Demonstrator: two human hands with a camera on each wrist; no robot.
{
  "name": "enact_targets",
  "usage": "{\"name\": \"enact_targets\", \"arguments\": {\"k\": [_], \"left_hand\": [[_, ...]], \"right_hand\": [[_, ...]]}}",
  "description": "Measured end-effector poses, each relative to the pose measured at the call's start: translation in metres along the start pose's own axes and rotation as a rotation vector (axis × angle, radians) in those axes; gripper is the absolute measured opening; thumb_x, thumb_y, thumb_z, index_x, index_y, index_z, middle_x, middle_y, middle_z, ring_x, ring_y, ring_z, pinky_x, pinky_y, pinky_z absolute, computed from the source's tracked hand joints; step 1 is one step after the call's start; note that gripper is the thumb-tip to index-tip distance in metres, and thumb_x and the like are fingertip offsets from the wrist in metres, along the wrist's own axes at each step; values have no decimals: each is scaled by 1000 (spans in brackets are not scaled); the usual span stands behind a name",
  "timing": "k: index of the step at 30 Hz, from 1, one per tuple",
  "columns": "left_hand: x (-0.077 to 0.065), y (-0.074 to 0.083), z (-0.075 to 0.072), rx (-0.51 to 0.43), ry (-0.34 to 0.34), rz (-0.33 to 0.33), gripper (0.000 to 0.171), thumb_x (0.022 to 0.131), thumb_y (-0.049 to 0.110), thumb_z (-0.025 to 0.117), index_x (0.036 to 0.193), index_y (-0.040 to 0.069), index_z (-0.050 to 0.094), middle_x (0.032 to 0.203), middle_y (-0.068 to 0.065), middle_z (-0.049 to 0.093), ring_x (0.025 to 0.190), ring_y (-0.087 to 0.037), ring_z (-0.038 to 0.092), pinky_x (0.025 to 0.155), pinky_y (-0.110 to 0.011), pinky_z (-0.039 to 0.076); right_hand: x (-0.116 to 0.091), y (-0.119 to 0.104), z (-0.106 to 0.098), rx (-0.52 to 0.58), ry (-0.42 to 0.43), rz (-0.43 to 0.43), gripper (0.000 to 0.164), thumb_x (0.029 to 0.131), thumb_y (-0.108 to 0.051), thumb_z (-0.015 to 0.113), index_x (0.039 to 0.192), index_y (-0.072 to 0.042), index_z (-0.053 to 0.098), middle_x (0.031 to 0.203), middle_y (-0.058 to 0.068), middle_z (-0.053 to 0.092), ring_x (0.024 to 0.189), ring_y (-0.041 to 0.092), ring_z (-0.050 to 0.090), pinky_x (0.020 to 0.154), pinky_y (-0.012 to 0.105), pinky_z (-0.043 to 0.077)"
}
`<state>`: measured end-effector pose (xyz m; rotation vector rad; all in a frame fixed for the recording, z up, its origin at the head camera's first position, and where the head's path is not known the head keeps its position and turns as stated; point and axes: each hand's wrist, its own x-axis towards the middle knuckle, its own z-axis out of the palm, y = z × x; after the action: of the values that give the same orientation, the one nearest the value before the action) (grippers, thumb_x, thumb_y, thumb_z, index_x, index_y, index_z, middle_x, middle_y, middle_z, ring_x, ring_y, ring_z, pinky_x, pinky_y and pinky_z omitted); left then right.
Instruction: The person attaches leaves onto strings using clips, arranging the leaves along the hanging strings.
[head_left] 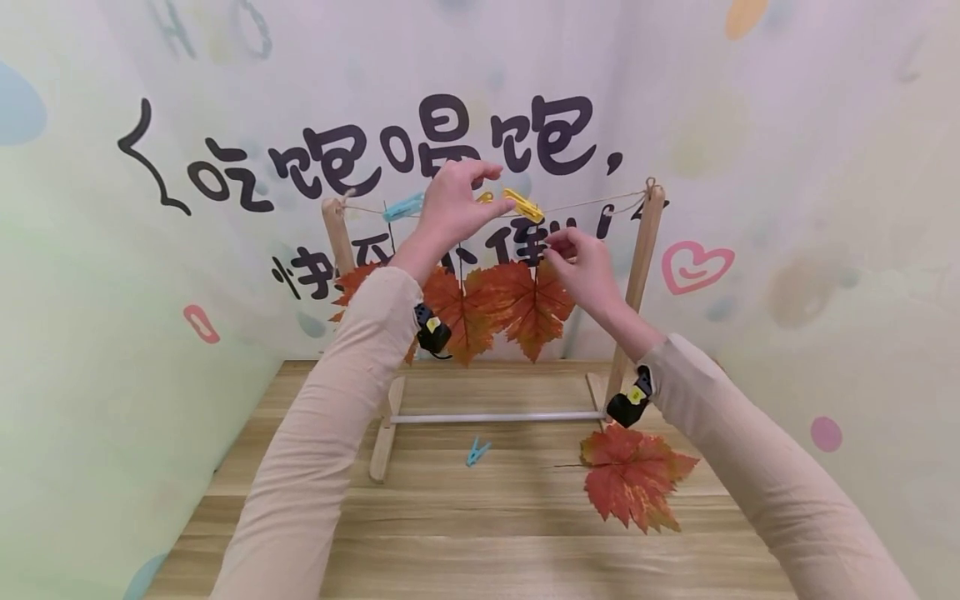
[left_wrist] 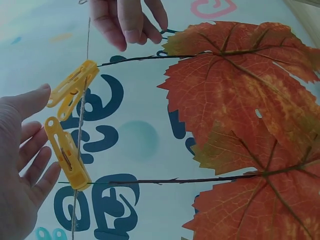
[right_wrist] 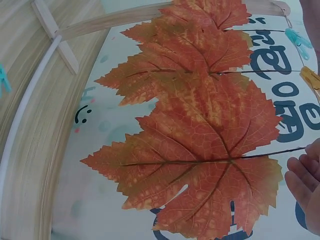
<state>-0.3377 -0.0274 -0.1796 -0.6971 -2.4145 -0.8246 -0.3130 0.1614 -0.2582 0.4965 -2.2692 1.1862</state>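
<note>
My left hand (head_left: 457, 204) is up at the twine (head_left: 592, 201), its thumb by the yellow clothespin (head_left: 522, 205) and its fingers spread apart. In the left wrist view that clothespin is clamped on the twine and a leaf stem; the thumb tip is at its handle end, contact unclear. A second yellow clothespin (left_wrist: 67, 152) is beside the fingers. My right hand (head_left: 588, 271), fingers loosely bent, is close to the stem of the rightmost hanging red-orange leaf (head_left: 534, 308) and grips nothing visible. Another hanging leaf (head_left: 465, 312) is beside it.
A blue clothespin (head_left: 403, 207) holds a leaf further left, partly behind my left arm. Wooden posts (head_left: 641, 250) carry the twine, with a white rod (head_left: 498, 417) between their feet. On the table (head_left: 450, 550) lie a loose leaf (head_left: 633, 475) and a blue clothespin (head_left: 477, 452).
</note>
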Motion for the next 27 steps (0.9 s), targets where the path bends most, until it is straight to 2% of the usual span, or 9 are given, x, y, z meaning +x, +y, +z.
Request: {"name": "enact_targets", "arguments": {"k": [5, 11, 16, 21, 27], "left_hand": [[-6, 0, -5, -91, 30, 49, 41, 81, 20, 69, 117, 4, 59, 111, -8, 61, 100, -19, 54, 85, -23, 46], [-17, 2, -7, -169, 45, 98, 34, 81, 13, 68, 111, 0, 61, 105, -12, 61, 98, -21, 56, 82, -23, 48], [-29, 3, -5, -206, 26, 118, 31, 80, 10, 68, 108, -2, 62, 105, -12, 62, 97, -20, 57, 81, -24, 49], [-42, 0, 0, -219, 3, 157, 30, 79, 8, 69, 106, -2, 63, 104, -13, 63, 96, -22, 57, 80, -30, 50], [-61, -13, 9, -198, -4, 180, 30, 77, 8, 70, 105, -2, 64, 103, -14, 64, 92, -22, 58, 77, -30, 51]], "right_hand": [[-11, 3, -8, -17, -33, 23, 16, 87, -5, 57, 100, 4, 61, 91, 16, 62, 79, 22, 57, 74, 32, 50], [-25, 16, -15, -41, -55, -7, 16, 86, -5, 59, 98, 5, 61, 89, 17, 63, 78, 23, 59, 71, 33, 52], [-41, 28, -17, -41, -76, -28, 15, 85, -4, 61, 96, 6, 62, 87, 17, 64, 77, 24, 61, 69, 35, 53], [-62, 45, -17, -46, -118, 18, 15, 85, -7, 61, 96, 4, 62, 86, 15, 64, 78, 23, 61, 70, 37, 53], [-86, 70, -12, -47, -128, 42, 14, 83, -5, 63, 95, 3, 62, 85, 14, 64, 77, 23, 61, 69, 35, 54]]}}
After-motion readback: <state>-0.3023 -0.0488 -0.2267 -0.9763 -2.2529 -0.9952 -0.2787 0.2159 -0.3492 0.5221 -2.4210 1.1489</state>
